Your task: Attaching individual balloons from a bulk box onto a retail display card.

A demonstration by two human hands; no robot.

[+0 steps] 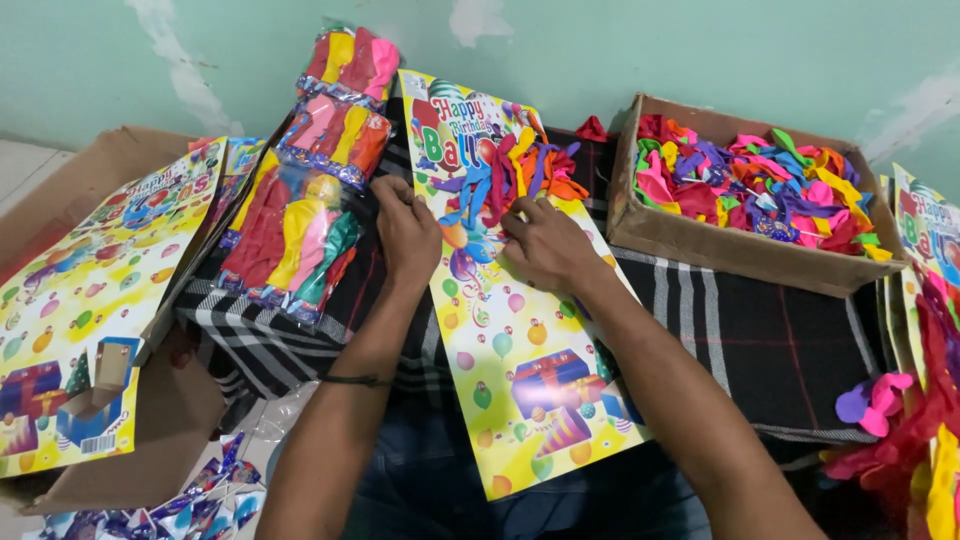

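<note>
A long yellow printed card (520,340) with balloon pictures lies across my lap on a black checked cloth (760,330). A bunch of loose uninflated balloons (510,175) in orange, blue, red and yellow is fixed near the card's top. My left hand (405,232) rests on the card's left edge, fingers curled onto it. My right hand (545,243) presses on the card just below the balloon bunch, fingertips touching the balloons.
A cardboard box (740,245) full of mixed coloured balloons stands at the right. Clear packets of balloons (300,230) lie left of the card. More printed cards (80,300) lie on flattened cardboard at far left; further cards with balloons (930,300) at far right.
</note>
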